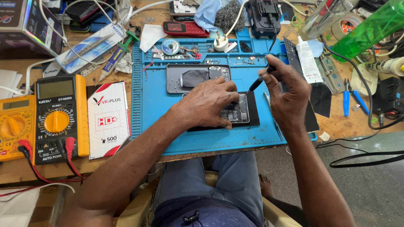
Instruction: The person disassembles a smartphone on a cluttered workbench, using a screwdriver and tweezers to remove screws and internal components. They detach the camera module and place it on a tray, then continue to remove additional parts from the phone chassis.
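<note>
Two hands point(210, 105) point(288, 94) (screwdriver point(261, 79)) over opened phone point(235, 111)

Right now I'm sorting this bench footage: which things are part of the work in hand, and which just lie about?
In hand:
left hand pressing on opened phone
right hand holding black tool
blue mat
grey back cover

Lying about:
two multimeters
red phone
white card
green bottle
blue-handled pliers
</note>
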